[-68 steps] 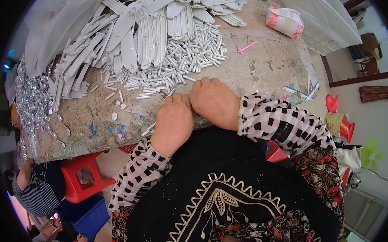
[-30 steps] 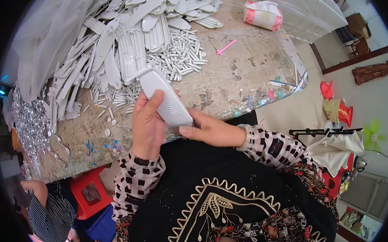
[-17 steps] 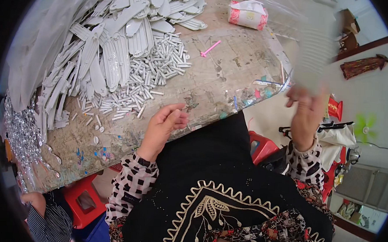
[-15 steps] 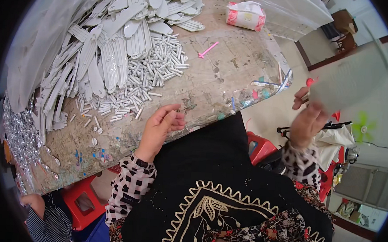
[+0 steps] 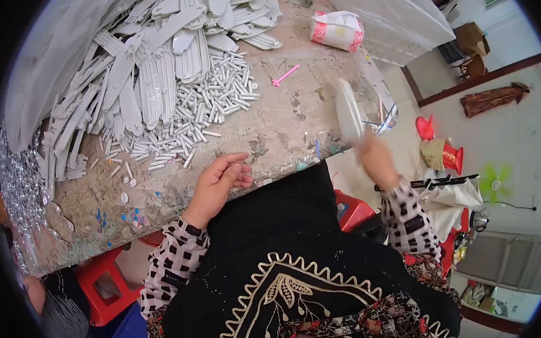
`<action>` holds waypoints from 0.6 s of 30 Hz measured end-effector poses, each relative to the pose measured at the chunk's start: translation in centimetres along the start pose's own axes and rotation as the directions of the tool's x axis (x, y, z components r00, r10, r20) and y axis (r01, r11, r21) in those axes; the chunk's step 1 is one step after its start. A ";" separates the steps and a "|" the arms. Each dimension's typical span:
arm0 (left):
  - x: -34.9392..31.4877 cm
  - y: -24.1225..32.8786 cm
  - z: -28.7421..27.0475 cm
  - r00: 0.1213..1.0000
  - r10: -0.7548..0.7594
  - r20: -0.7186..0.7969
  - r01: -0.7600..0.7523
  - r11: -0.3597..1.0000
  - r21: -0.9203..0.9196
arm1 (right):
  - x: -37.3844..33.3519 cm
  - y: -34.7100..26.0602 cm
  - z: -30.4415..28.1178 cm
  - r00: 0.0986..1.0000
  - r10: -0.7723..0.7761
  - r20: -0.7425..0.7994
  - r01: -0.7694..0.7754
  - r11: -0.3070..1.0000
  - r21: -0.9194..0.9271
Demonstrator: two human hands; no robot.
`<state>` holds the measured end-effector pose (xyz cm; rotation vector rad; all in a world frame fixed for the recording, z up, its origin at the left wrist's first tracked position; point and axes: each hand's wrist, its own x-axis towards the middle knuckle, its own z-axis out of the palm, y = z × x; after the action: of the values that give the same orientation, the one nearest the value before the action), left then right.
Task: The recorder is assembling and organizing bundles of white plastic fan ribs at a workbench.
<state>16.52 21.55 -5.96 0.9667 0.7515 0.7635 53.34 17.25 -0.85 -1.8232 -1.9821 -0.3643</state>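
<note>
My right hand (image 5: 378, 162) is raised past the table's right front corner and grips the end of a long white plastic piece (image 5: 349, 110). The piece is smeared by motion; its rounded, oblong outline resembles the pieces in the heap. My left hand (image 5: 217, 184) rests by the front table edge, fingers loosely bent and apart from the thumb, with nothing visible in it. Beyond it lies a pile of short white plastic tubes (image 5: 216, 96). Behind them spreads a big heap of flat, ribbed white plastic pieces (image 5: 159, 83).
A small pink plastic part (image 5: 286, 75) lies mid-table, and a tissue pack (image 5: 337, 30) sits farther back. Silver tinsel strands (image 5: 23, 168) hang at the left edge. Clear plastic sheeting covers the far left. Red stools (image 5: 102, 285) stand below, beside another person's arm (image 5: 34, 294).
My right hand has swung left and down from the far right, bringing the white plastic piece towards the table corner. My left hand stays almost still. The view has shifted slightly.
</note>
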 end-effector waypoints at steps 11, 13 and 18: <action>-2.0 2.6 1.1 1.000 0.019 -0.005 -0.019 0.998 0.055 | 4.2 -10.5 -8.1 0.379 -0.351 0.856 -0.843 0.252 0.476; -2.5 3.0 0.9 0.999 0.026 0.023 -0.028 0.996 0.085 | 6.7 -9.7 -9.2 0.287 -0.383 0.878 -0.858 0.304 0.413; -3.3 4.2 1.9 0.999 0.049 -0.001 -0.049 0.999 0.004 | 19.6 -1.3 -12.1 0.853 -0.046 0.519 -0.517 -0.206 0.831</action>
<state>15.45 19.49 -0.76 0.9916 0.7326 0.8050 52.62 28.73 19.15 -0.9636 -1.0554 1.4942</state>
